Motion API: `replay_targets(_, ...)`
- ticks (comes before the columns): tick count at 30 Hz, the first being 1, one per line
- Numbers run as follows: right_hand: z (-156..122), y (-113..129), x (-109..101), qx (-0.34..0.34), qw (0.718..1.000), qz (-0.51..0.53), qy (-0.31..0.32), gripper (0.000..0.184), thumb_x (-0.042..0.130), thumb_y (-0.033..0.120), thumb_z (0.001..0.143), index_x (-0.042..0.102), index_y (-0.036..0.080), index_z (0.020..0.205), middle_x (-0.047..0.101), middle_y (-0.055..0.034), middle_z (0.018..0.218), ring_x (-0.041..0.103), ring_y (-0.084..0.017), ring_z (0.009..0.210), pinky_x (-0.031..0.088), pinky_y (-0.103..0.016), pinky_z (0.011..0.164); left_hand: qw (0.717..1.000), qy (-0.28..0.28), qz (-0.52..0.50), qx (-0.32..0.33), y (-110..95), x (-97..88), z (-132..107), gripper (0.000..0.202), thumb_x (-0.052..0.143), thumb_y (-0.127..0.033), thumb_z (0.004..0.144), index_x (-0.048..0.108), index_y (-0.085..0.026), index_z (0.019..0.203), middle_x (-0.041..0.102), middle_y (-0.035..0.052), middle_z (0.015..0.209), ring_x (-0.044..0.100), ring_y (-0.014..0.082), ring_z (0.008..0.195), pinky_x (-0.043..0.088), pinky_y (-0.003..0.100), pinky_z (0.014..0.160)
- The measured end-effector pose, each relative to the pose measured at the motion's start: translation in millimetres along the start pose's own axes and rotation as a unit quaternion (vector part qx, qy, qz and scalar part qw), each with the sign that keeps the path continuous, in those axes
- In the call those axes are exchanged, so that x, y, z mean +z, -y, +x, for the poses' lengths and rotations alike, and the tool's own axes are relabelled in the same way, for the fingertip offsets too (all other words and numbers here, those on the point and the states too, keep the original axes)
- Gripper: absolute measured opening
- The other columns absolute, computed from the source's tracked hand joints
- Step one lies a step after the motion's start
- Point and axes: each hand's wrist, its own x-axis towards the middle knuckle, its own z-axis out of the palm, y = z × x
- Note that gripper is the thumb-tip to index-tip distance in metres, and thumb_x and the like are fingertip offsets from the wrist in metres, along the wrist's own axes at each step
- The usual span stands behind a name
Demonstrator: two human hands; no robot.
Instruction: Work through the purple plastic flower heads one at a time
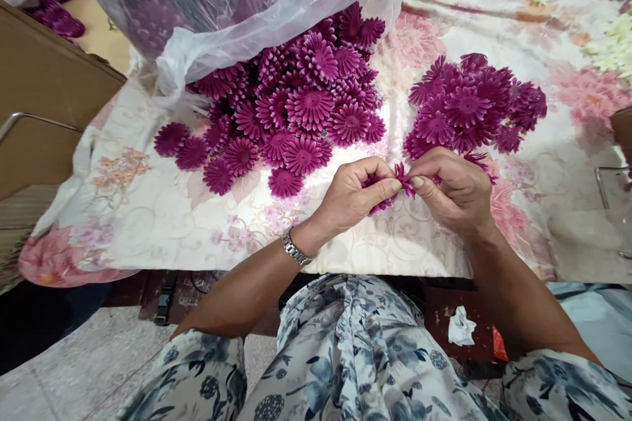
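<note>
Between thumb and fingers, my left hand (345, 194) pinches purple artificial flower pieces (381, 204), held just above the cloth. My right hand (455, 192) meets it from the other side, its thumb and finger closed on a small purple petal piece (405, 184). The fingers cover much of both pieces, so how they join cannot be made out. Beyond my left hand, a large heap of purple flower heads (311, 108) spills from a clear plastic bag (237, 39). A smaller heap of similar flowers (467, 105) lies just past my right hand.
A floral tablecloth (162, 223) covers the table. Brown cardboard (44, 92) stands at the left edge, with more purple flowers (56, 6) behind it. Pale yellow-green blossoms (617, 43) lie at the far right. Crumpled white paper (461, 327) is below the table's front edge.
</note>
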Motion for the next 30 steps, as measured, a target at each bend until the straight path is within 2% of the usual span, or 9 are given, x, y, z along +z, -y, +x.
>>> replay_targets(4,0,-1,-1,-0.046,0.995,-0.087,-0.028,0.008,0.056,0.023,0.078,0.060,0.022,0.071,0.063,-0.0029,0.065,0.057,-0.016,0.065,0.045,-0.031,0.058,1.000,0.003,0.030,-0.003,-2,-0.4,0,0.030,0.068,-0.039,0.070,0.054,-0.014,0.063,0.052,-0.0016,0.057,0.041,0.0046,0.047,0.031,0.019,0.044)
replay_targets(9,-2,-3,-2,-0.051,0.991,-0.116,-0.038,0.008,0.056,0.022,0.078,0.059,0.022,0.070,0.063,-0.0028,0.066,0.057,-0.017,0.065,0.044,-0.033,0.059,0.999,0.007,0.039,0.004,-2,-0.7,0,0.028,0.068,-0.035,0.070,0.052,-0.014,0.062,0.048,-0.0034,0.054,0.040,0.0043,0.046,0.030,0.019,0.044)
replay_targets(13,-5,-9,-9,-0.017,0.986,-0.121,-0.115,0.005,0.057,0.019,0.078,0.059,0.023,0.076,0.060,-0.0021,0.070,0.056,-0.018,0.070,0.043,-0.033,0.063,0.998,-0.014,0.056,-0.003,-3,-2.6,-1,0.028,0.067,-0.031,0.071,0.046,-0.015,0.059,0.043,-0.0052,0.051,0.035,0.0031,0.043,0.027,0.020,0.042)
replay_targets(18,-9,-28,-37,0.013,0.915,-0.297,-0.272,0.016,0.056,0.017,0.080,0.068,0.023,0.089,0.062,-0.0054,0.073,0.058,-0.020,0.075,0.044,-0.036,0.071,0.997,-0.033,0.069,0.015,-6,-3.6,-2,0.026,0.067,-0.032,0.070,0.049,-0.016,0.061,0.046,-0.0044,0.053,0.038,0.0039,0.045,0.028,0.020,0.043)
replay_targets(22,-11,-39,-52,0.072,0.873,-0.414,-0.248,0.031,0.056,0.025,0.080,0.068,0.014,0.106,0.069,-0.0155,0.084,0.061,-0.030,0.086,0.046,-0.045,0.078,0.995,-0.040,0.090,0.034,-7,-2.2,-1,0.019,0.065,-0.028,0.071,0.053,-0.015,0.063,0.047,-0.0048,0.054,0.038,0.0040,0.046,0.029,0.021,0.045)
replay_targets(24,-10,-33,-47,0.057,0.887,-0.377,-0.259,0.034,0.055,0.029,0.081,0.066,0.013,0.108,0.069,-0.0152,0.085,0.060,-0.028,0.085,0.046,-0.045,0.080,0.992,-0.046,0.108,0.046,-7,-1.4,0,0.017,0.064,-0.025,0.071,0.052,-0.015,0.063,0.046,-0.0050,0.055,0.038,0.0040,0.047,0.030,0.021,0.046)
replay_targets(26,-7,-21,-35,0.032,0.931,-0.242,-0.273,0.032,0.055,0.038,0.082,0.069,0.017,0.100,0.069,-0.0109,0.082,0.059,-0.022,0.079,0.047,-0.039,0.076,0.987,-0.050,0.137,0.063,-6,-0.7,0,0.017,0.063,-0.023,0.072,0.051,-0.015,0.062,0.046,-0.0049,0.055,0.039,0.0043,0.048,0.030,0.021,0.047)
replay_targets(28,-4,-8,-22,0.046,0.980,-0.055,-0.184,0.039,0.057,0.052,0.077,0.068,0.019,0.096,0.066,-0.0074,0.083,0.058,-0.019,0.077,0.047,-0.035,0.070,0.980,-0.052,0.171,0.092,-5,0.0,-1,0.018,0.061,-0.022,0.073,0.050,-0.015,0.062,0.046,-0.0047,0.055,0.040,0.0049,0.050,0.031,0.021,0.049)
replay_targets(30,-2,0,-10,0.092,0.993,0.064,-0.040,0.043,0.064,0.055,0.070,0.065,0.019,0.094,0.063,-0.0044,0.084,0.057,-0.016,0.076,0.047,-0.032,0.068,0.971,-0.049,0.200,0.123,-4,0.8,-1,0.017,0.059,-0.021,0.074,0.050,-0.015,0.062,0.047,-0.0047,0.056,0.041,0.0053,0.052,0.032,0.020,0.050)
